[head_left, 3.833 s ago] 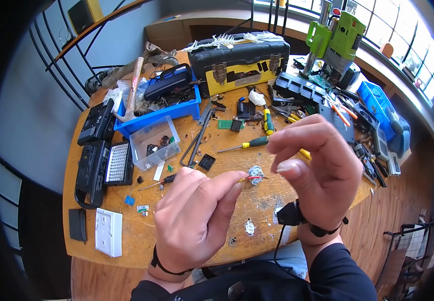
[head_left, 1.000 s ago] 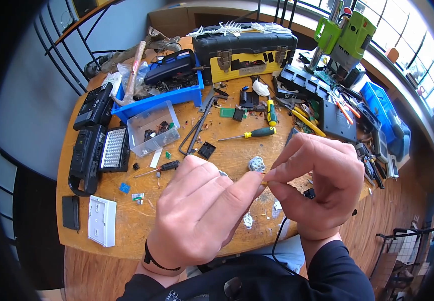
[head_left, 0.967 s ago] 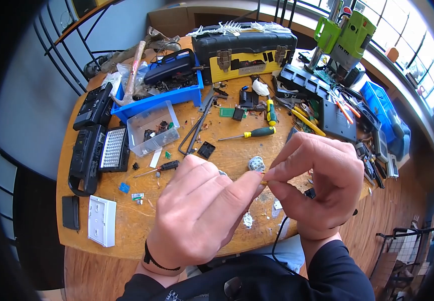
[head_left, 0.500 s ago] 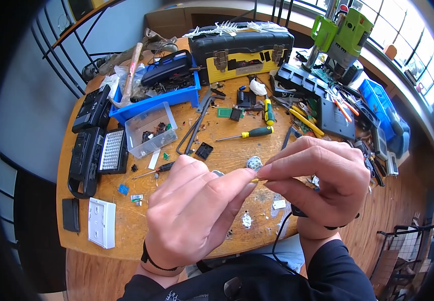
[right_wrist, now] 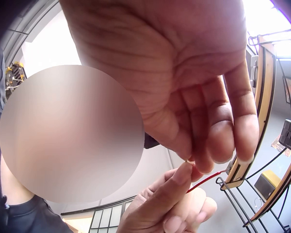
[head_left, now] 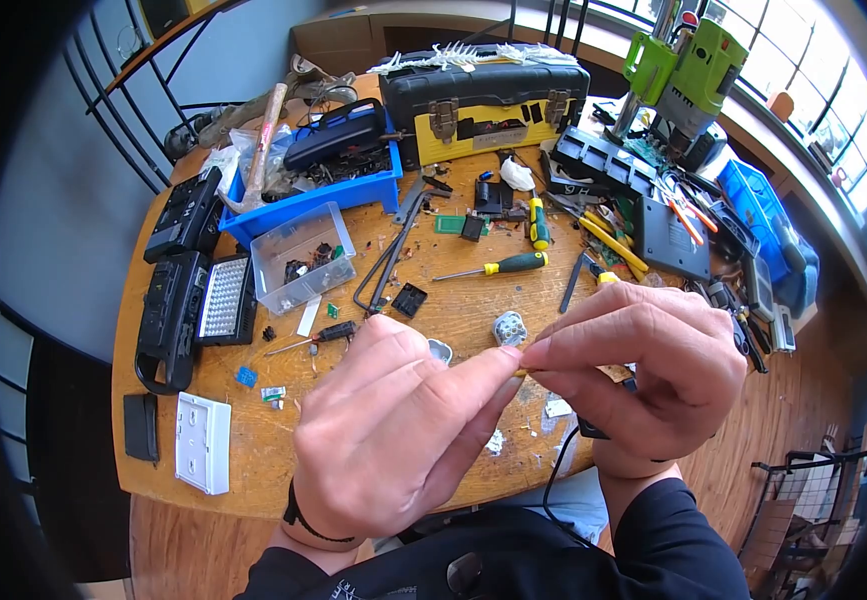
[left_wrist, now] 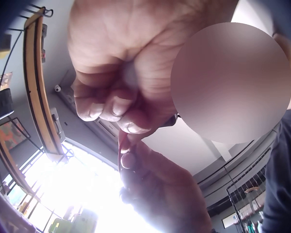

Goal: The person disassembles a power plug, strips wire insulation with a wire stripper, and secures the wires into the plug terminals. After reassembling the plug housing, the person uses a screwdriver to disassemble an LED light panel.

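Observation:
Above the table, my left hand (head_left: 393, 425) pinches a thin red wire (right_wrist: 206, 181) between thumb and forefinger. My right hand (head_left: 658, 365) pinches at the wire's end, its thumb and fingertip right against the left fingertips. A small yellow bit (head_left: 522, 373) peeks out between the fingertips in the head view. In the left wrist view the red wire (left_wrist: 120, 154) runs along the meeting fingers; most of its end is hidden. Just beyond the fingertips, a round grey-white part with holes (head_left: 509, 327) sits on the table, and a silvery piece (head_left: 440, 350) lies partly behind my left hand.
A green-yellow screwdriver (head_left: 515, 263), a black square part (head_left: 409, 299) and a clear box (head_left: 293, 285) lie ahead. Further back stand a blue bin (head_left: 373, 195), a toolbox (head_left: 483, 110) and a green drill press (head_left: 698, 85). A white plastic case (head_left: 202, 443) lies at front left.
Earlier, the right hand was raised apart while the left held the red wire. Both hands' fingertips have since met at the wire; over the last half second they moved only slightly.

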The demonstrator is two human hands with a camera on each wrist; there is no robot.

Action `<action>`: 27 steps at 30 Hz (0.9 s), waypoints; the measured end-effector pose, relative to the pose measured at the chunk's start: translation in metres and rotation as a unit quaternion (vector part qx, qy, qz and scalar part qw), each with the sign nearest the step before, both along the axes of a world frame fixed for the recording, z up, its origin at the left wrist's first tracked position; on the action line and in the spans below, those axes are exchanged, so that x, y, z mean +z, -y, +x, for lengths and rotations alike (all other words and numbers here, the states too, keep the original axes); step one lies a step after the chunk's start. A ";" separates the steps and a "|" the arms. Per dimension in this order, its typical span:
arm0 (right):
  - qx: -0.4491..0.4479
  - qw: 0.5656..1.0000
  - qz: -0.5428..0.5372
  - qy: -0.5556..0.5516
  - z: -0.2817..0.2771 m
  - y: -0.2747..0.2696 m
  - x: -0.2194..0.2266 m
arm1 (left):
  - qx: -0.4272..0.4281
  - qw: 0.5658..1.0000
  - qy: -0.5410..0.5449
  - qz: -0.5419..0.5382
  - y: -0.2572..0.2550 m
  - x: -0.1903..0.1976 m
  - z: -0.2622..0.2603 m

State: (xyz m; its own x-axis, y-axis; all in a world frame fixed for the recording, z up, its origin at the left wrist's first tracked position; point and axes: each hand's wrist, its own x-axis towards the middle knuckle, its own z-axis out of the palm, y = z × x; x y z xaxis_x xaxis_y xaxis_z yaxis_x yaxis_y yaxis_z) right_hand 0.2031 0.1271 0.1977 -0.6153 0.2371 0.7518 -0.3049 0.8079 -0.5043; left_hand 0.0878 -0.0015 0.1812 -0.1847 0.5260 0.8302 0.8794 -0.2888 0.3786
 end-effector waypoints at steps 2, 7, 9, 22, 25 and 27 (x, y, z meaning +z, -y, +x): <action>-0.001 1.000 -0.001 -0.001 -0.001 0.002 0.000 | -0.001 1.000 -0.009 0.004 0.000 0.000 0.000; -0.006 0.996 -0.088 0.026 -0.001 0.007 0.004 | 0.024 0.998 -0.051 0.016 -0.001 -0.002 0.000; -0.001 0.994 -0.104 0.025 -0.001 0.007 0.003 | 0.029 0.997 -0.063 0.018 -0.001 -0.003 -0.001; 0.012 0.986 -0.167 -0.024 0.002 0.001 0.003 | 0.012 1.000 -0.020 0.014 -0.003 -0.002 0.000; -0.015 0.996 -0.065 -0.063 0.000 -0.004 0.000 | 0.007 1.000 -0.017 0.015 -0.004 -0.002 -0.002; -0.022 0.997 -0.030 -0.072 -0.001 -0.002 0.000 | 0.008 1.000 -0.020 0.009 -0.002 -0.002 -0.003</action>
